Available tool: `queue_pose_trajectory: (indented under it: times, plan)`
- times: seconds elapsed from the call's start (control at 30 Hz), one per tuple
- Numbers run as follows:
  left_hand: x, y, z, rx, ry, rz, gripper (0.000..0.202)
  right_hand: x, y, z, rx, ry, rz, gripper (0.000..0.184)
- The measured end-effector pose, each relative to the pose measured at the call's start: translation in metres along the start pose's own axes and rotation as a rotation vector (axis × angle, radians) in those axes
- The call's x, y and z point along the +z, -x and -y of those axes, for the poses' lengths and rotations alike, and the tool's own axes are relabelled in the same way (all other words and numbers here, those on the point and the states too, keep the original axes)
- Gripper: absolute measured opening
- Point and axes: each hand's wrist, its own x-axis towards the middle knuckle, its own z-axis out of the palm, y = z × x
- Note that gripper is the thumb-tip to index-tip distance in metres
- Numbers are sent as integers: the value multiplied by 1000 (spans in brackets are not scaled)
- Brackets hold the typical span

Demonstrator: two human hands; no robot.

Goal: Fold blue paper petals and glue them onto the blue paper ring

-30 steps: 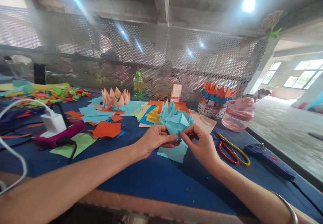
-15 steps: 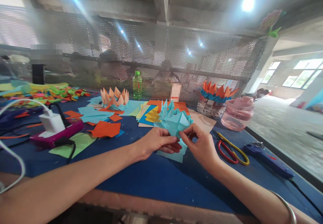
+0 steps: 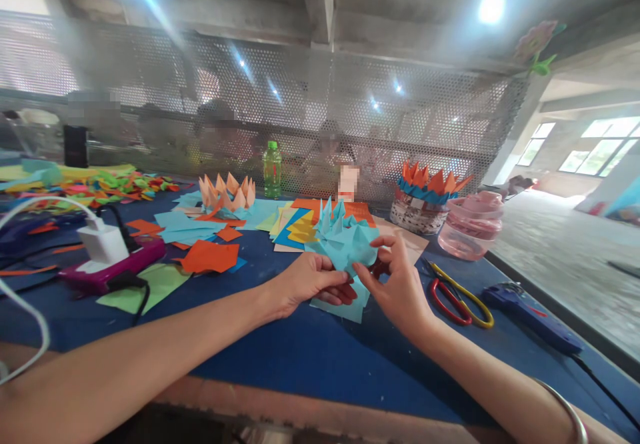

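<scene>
A light blue folded paper flower [image 3: 345, 234] with several upright points is held just above the blue table [image 3: 310, 351]. My left hand [image 3: 307, 284] is closed on its lower left side, thumb on top. My right hand [image 3: 397, 284] pinches its right side, fingers curled round a folded petal. Flat light blue paper squares [image 3: 345, 307] lie on the table under both hands.
Scissors with red and yellow handles [image 3: 457, 294] and a blue glue gun [image 3: 530, 317] lie to the right. A pink jar [image 3: 473, 224], a basket with an orange paper flower [image 3: 425, 197], a green bottle [image 3: 273, 169], loose coloured papers [image 3: 210, 254] and a power strip with charger [image 3: 107, 254] surround the work spot.
My right hand has shifted up along the flower's right side and turned its folded petal. The left hand stays put.
</scene>
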Motion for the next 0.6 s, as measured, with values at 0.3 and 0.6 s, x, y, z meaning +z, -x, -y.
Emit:
queue_pose_trajectory:
  times: [0.3,0.6]
  plan:
    - [0,0,-3,37,-72,-44,24,6,-3,-9,227,-350,114,63]
    - [2,1,-3,38,-105,-64,20,5,-2,-12,301,-266,260,35]
